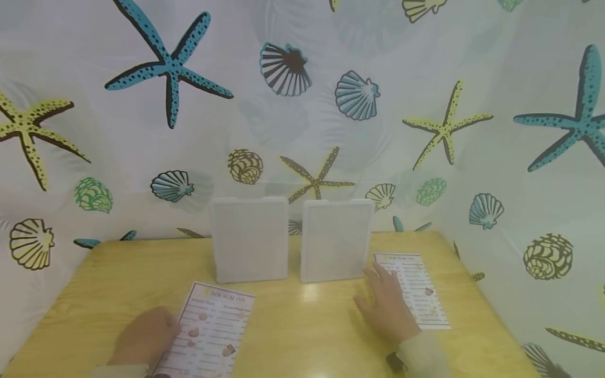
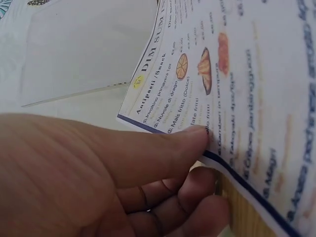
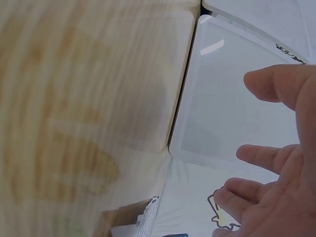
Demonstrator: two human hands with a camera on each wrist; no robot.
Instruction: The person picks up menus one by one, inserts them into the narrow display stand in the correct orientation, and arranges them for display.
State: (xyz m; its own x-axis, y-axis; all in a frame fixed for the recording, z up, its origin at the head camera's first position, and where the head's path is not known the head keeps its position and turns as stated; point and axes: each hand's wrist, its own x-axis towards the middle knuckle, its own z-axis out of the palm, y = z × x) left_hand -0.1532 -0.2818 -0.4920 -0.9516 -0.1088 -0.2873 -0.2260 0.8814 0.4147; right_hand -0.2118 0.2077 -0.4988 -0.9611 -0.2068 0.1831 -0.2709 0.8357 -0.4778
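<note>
My left hand [image 1: 145, 335] pinches the left edge of a printed menu sheet [image 1: 210, 331] headed "DIM SUM INN". In the left wrist view the thumb presses on top of the paper, the other fingers curl beneath, and the sheet bows upward. My right hand [image 1: 388, 305] has its fingers spread and holds nothing. It reaches over the table near the lower right corner of the right white panel [image 1: 336, 241]. A second menu sheet [image 1: 420, 289] lies flat to its right, partly covered by the hand and wrist in the head view.
Another white panel [image 1: 250, 241] stands upright to the left of the first, with a narrow gap between. Both are at the back of the light wooden table [image 1: 293, 325]. A pale cloth [image 1: 312, 126] printed with starfish and shells hangs behind and along the sides.
</note>
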